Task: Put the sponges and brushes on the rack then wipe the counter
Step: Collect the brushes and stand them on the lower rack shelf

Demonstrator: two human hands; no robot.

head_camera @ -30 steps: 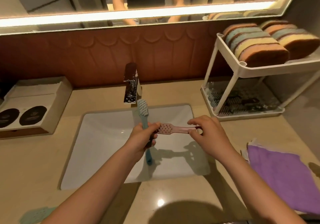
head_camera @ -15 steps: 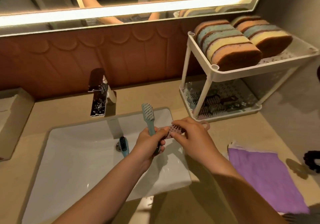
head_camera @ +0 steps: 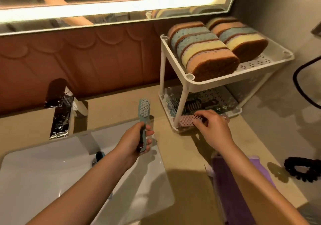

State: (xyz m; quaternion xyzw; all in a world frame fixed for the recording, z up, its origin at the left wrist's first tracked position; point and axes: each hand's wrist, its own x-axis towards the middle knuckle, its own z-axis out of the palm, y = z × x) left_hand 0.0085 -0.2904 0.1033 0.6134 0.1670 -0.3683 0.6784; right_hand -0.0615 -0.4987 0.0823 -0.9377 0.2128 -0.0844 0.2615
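Note:
My left hand (head_camera: 134, 142) grips the handle of a blue-green brush (head_camera: 143, 109), held upright over the sink's right edge. My right hand (head_camera: 211, 126) pinches a pink brush (head_camera: 185, 121) at the front rim of the white rack's (head_camera: 188, 78) lower shelf. Dark brushes (head_camera: 192, 105) lie on that lower shelf. Several coloured sponges (head_camera: 205, 51) stand in two rows on the top shelf. A purple cloth (head_camera: 260, 165) lies on the counter under my right forearm. Another small brush (head_camera: 99, 155) sits in the sink by the drain.
The white sink (head_camera: 43, 181) fills the lower left, with a chrome tap (head_camera: 60, 113) behind it. A black scrunchie (head_camera: 302, 169) lies on the beige counter (head_camera: 191, 155) at the right. A lit mirror (head_camera: 112, 7) runs along the wall above.
My right hand carried the pink brush from over the sink rightward to the rack's lower shelf. My left hand kept the blue-green brush upright. The view swung right.

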